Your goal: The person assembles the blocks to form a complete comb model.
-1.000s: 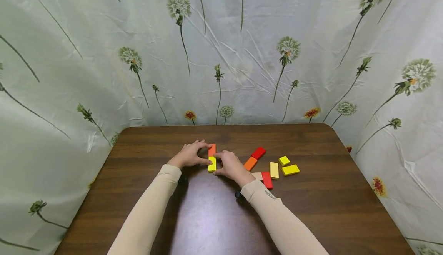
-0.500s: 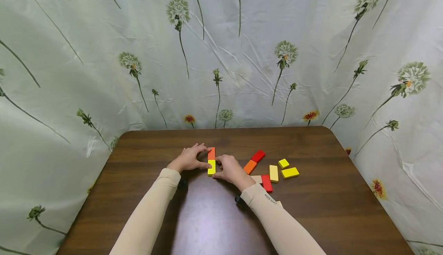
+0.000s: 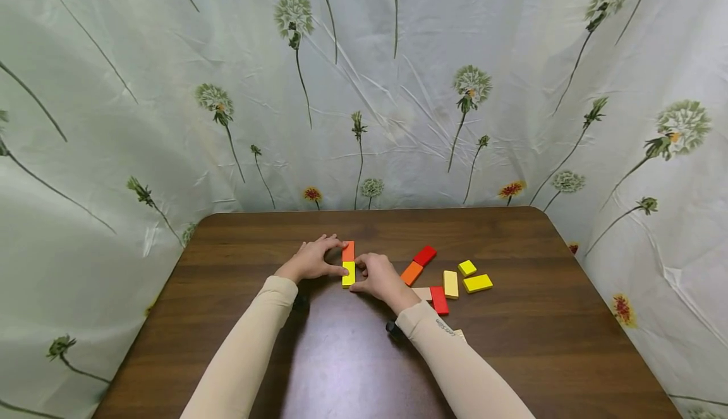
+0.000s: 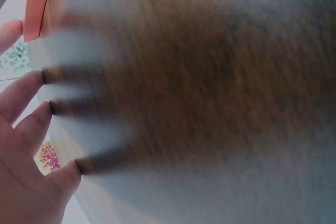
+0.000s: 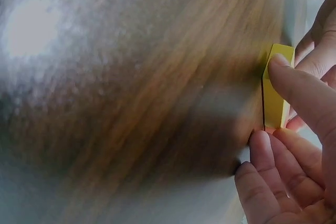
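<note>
An orange block (image 3: 349, 251) and a yellow block (image 3: 349, 275) lie end to end on the wooden table, the orange one farther away. From the left, my left hand (image 3: 311, 260) touches both, index fingertip at the orange block and thumb at the yellow. Its other fingers are spread with their tips on the table in the left wrist view, beside the orange block (image 4: 37, 17). My right hand (image 3: 380, 279) pinches the yellow block from the right, thumb near its close end. The right wrist view shows that thumb on the yellow block (image 5: 274, 98), with fingertips at the other end.
To the right lie a red block (image 3: 424, 255), another orange block (image 3: 412, 273), two more yellow blocks (image 3: 478, 283), a cream block (image 3: 450, 284), a second red block (image 3: 439, 301) and a beige block (image 3: 422, 293). The right sleeve partly hides another pale block (image 3: 460, 335). Behind hangs a flowered curtain (image 3: 409, 90).
The head view has tilted slightly, so the table sits a little lower. Both hands stay at the two blocks. A pale block beside the right sleeve has come partly into view.
</note>
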`<state>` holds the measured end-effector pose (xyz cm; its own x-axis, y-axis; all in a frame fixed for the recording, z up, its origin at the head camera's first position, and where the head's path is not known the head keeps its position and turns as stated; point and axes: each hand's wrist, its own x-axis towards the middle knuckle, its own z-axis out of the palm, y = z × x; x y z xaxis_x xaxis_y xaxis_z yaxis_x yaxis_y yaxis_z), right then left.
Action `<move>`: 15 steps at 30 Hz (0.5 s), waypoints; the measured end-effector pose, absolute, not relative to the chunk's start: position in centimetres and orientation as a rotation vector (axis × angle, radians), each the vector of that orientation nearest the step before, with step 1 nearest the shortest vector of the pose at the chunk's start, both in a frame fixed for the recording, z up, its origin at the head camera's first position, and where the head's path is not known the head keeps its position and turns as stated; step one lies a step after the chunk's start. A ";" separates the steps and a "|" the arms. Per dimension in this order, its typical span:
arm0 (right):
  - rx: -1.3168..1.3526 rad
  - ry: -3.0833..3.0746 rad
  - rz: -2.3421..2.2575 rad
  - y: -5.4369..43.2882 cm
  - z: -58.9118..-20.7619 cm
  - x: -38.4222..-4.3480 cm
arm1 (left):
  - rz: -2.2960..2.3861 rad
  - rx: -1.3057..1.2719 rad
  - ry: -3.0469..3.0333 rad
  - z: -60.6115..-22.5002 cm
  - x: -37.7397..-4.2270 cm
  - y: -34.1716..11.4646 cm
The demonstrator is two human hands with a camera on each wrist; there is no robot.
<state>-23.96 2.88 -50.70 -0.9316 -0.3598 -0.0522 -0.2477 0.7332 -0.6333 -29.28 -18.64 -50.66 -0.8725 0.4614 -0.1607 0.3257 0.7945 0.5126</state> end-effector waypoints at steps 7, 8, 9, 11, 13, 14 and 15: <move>-0.491 2.794 -0.956 2.9 -50.8 -23.9 | 0.716 0.617 2.699 -50.8 -29.3 -18.6; -0.494 2.799 -0.951 2.9 -50.8 -23.8 | 0.715 0.619 2.700 -50.9 -29.3 -18.6; -0.498 2.804 -0.948 2.9 -50.8 -23.8 | 0.712 0.621 2.702 -50.9 -29.3 -18.6; -0.511 2.814 -0.946 2.9 -50.8 -23.8 | 0.710 0.626 2.707 -50.9 -29.3 -18.7; -0.524 2.822 -0.949 2.9 -50.7 -23.7 | 0.707 0.627 2.708 -50.9 -29.3 -18.7; -0.536 2.831 -0.942 2.9 -50.8 -23.7 | 0.703 0.629 2.710 -50.9 -29.3 -18.7; -0.542 2.834 -0.942 2.9 -50.8 -23.7 | 0.700 0.629 2.710 -51.0 -29.3 -18.7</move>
<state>-23.67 2.88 -50.80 -0.9308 -0.3653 0.0121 -0.2998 0.7442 -0.5969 -29.25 -18.70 -50.95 -0.8686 0.4724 -0.1498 0.3407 0.7887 0.5117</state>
